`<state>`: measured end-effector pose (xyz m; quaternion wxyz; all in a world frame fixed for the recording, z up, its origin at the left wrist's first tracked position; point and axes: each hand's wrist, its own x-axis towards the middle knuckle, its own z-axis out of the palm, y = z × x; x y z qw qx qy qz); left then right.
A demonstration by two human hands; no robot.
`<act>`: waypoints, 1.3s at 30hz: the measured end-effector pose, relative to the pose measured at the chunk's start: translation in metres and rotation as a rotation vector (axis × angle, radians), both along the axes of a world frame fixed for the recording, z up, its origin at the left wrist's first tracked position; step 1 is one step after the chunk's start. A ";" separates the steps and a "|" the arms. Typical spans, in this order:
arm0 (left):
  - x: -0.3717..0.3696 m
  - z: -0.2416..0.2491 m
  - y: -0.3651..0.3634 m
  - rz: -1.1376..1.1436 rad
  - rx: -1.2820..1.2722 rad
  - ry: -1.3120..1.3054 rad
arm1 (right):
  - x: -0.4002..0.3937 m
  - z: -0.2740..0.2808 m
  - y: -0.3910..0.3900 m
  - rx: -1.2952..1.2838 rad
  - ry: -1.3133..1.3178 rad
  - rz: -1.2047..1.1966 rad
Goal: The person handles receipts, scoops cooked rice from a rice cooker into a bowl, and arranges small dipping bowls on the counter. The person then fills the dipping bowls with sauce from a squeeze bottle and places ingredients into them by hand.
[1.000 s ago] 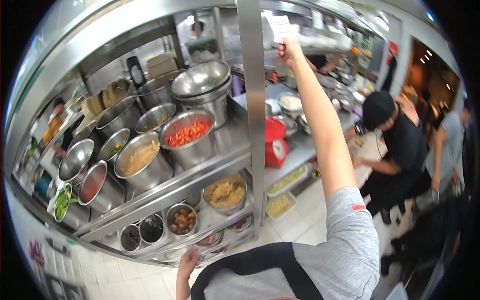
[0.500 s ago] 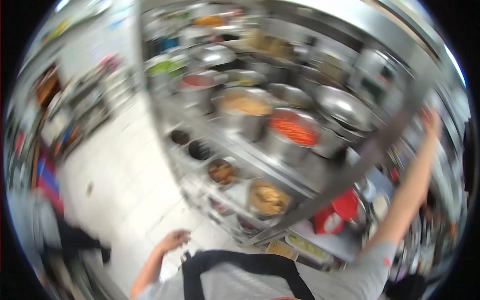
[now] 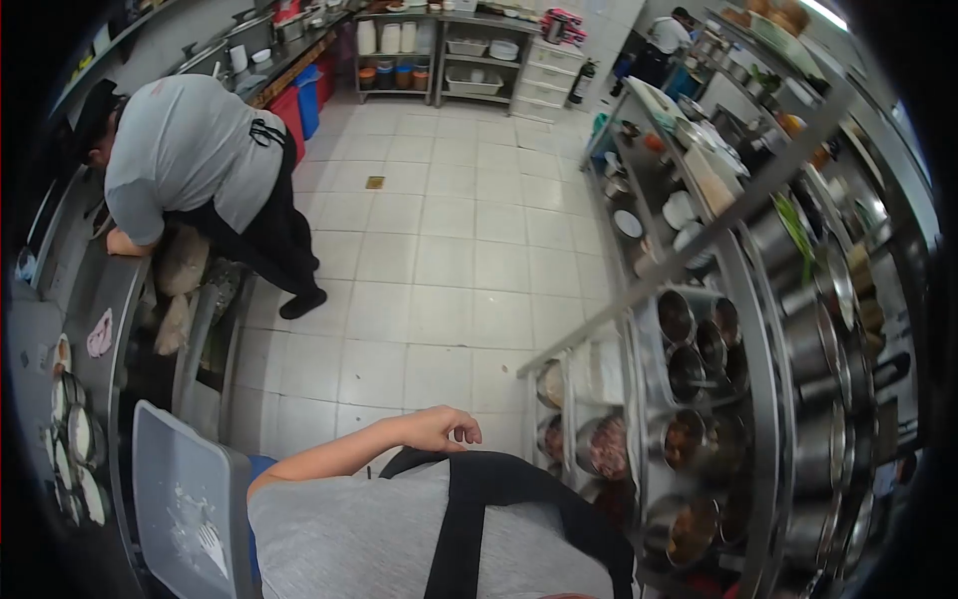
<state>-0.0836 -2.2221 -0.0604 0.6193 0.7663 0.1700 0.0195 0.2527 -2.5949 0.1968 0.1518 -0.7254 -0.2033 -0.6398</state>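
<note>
My left hand (image 3: 434, 429) hovers in front of my apron (image 3: 464, 529). Its fingers are loosely bent and a little apart, with nothing visible in them. Nearest to it on the right is a metal shelf rack (image 3: 639, 419) with a container of pinkish food (image 3: 608, 447). My right hand is out of view. To the left of my body stands a grey plastic tub (image 3: 165, 439) with white residue and a white fork-like utensil (image 3: 212, 547) inside.
A co-worker (image 3: 200, 150) bends over the left counter (image 3: 110, 280). Further pots (image 3: 813, 344) line the right side. Another person (image 3: 667, 40) stands far back. White floor tiles (image 3: 449, 255) run between the counters. Several metal bowls (image 3: 82, 434) sit at lower left.
My view has swung left, away from the pots and towards the aisle and the co-worker. My right hand, earlier stretched out at the right, has left view. My left hand is now before my body.
</note>
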 end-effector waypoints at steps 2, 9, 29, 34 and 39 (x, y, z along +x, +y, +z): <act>-0.031 0.004 0.037 0.011 0.045 0.035 | 0.013 -0.047 0.075 -0.044 0.900 0.884; -0.134 0.015 0.130 0.074 -0.040 0.341 | -0.055 -0.197 0.374 -0.725 2.027 1.301; -0.145 -0.089 0.397 0.801 -0.354 0.288 | -0.051 -0.268 0.986 -2.311 2.167 1.621; -0.130 -0.106 0.522 0.833 -0.465 0.245 | -0.045 -0.298 1.113 -2.387 2.245 1.708; -0.115 -0.018 0.718 0.911 -0.385 0.121 | -0.055 -0.259 1.249 -2.390 2.143 1.545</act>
